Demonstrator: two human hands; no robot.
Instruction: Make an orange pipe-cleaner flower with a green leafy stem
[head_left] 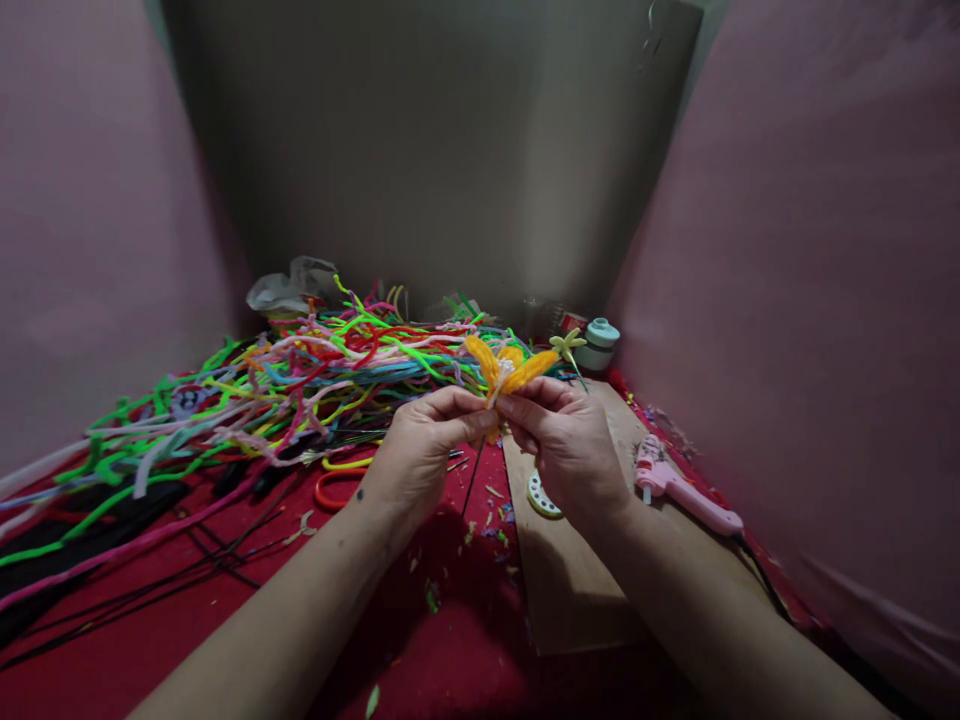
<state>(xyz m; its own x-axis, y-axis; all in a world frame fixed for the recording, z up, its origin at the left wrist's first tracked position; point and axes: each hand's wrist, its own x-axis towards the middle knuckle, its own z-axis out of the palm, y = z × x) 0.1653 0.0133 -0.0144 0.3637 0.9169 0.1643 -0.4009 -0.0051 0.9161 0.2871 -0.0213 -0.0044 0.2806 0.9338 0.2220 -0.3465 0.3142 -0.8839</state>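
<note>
Between my two hands is an orange pipe-cleaner flower point(529, 371) with a pale centre and a thin dark stem hanging below. My left hand point(424, 440) pinches its base from the left, thumb and forefinger closed. From the right, my right hand point(566, 440) is closed on the base and lower petal, its fingertips meeting those of the left. The fingertips cover part of the flower's underside. Beyond my right hand stands a small pale yellow flower point(568, 344) on a green stem.
A tangled heap of coloured pipe cleaners point(360, 360) covers the left and back. Orange-handled scissors point(334, 490) lie beside my left wrist. On the right, a pink glue gun point(686, 488) and a round holed disc point(541, 497) rest on a brown board point(585, 610). Pink walls flank both sides.
</note>
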